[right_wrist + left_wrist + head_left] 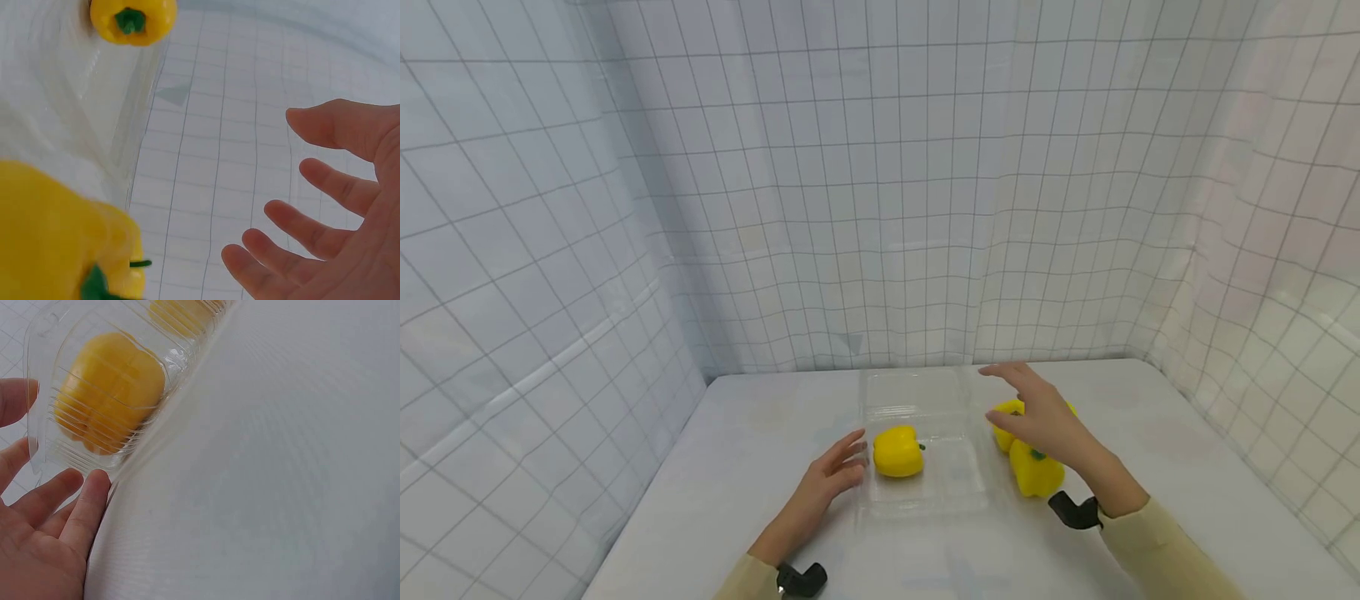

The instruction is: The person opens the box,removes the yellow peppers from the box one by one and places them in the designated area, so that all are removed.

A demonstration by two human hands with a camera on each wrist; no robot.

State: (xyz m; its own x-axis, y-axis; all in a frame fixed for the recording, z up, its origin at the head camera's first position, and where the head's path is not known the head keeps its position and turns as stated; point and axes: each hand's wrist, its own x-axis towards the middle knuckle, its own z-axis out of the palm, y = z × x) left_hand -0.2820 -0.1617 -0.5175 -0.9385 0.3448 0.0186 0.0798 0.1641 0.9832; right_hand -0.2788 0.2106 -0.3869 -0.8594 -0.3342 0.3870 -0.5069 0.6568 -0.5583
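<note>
A clear plastic clamshell box (955, 500) lies in the middle of the white table, its lid (917, 385) folded back toward the far wall. Inside the box, on the left, rests a yellow bell pepper (898, 453) with its green stem to the right. My left hand (831, 477) is at the box's left side, fingers loosely spread and fingertips right at the wall. Above the right-hand peppers hovers my right hand (1037, 417), thumb and fingers apart with nothing between them. Under it sit a yellow pepper (1036, 475) and another yellow pepper (1004, 433), partly hidden by the hand.
More yellow (1071, 408) shows behind my right hand. White sheeting with a dark grid (880, 183) encloses the table (752, 433) at the back and both sides. Each wrist carries a black camera mount.
</note>
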